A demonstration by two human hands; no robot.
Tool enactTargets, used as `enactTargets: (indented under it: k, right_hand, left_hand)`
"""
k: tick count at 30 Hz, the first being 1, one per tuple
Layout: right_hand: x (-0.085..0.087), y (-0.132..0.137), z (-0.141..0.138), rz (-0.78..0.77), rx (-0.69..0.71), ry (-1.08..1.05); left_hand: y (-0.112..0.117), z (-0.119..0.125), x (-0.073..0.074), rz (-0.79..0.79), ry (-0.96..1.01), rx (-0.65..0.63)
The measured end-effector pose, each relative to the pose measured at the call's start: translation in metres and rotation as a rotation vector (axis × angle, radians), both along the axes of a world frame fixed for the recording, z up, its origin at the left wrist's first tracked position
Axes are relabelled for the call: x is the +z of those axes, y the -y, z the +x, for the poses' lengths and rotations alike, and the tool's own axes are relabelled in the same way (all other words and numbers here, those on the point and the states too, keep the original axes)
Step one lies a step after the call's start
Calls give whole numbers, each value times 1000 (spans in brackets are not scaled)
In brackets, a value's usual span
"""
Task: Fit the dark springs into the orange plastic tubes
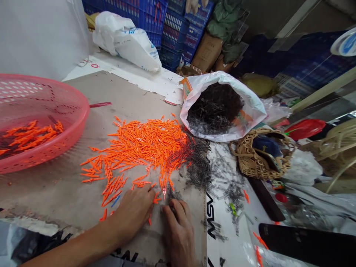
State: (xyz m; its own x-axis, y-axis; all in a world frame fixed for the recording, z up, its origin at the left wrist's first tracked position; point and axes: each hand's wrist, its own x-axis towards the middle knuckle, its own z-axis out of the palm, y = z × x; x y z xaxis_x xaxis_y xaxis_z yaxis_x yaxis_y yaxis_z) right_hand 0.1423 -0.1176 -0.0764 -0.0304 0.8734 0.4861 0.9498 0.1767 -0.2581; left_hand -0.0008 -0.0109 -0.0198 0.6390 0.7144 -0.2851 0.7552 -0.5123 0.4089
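At the left edge a basket (74, 129) is standing, right of centre a sack (256, 115) is lying, then a bag (244, 163). Orange pieces (147, 141) are lying at centre beyond the left hand (137, 204), dark pieces (198, 168) beyond the right hand (180, 228). Both hands are curling halfway; their grasp I cannot tell.

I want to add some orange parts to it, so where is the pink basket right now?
In the head view, the pink basket is at the left edge, partly cut off, to the left of the pile of orange parts.
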Motion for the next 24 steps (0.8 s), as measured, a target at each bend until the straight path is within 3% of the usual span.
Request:
enactTargets:
  k: [5, 9, 11, 16, 18, 24]
  right_hand:
    - [13, -10, 16, 28, -55, -137]
    - [33, -29, 33, 26, -117, -275]
    - [41, -40, 40, 39, -143, -288]
    - [51, -59, 44, 41, -170, -263]
    - [51, -63, 45, 21, -165, -252]
    - [45, -67, 51, 58, -254, -162]
  left_hand:
    - [0, -1, -8, -22, 71, 39]
    - [-3, -7, -10, -60, 284, 186]
    - [-5, -9, -6, -182, 444, 289]
    - [-5, -13, 1, -772, 781, 504]
    - [-3, -13, 0, -921, 849, 593]
    - [-1, -14, -5, -970, 919, 700]
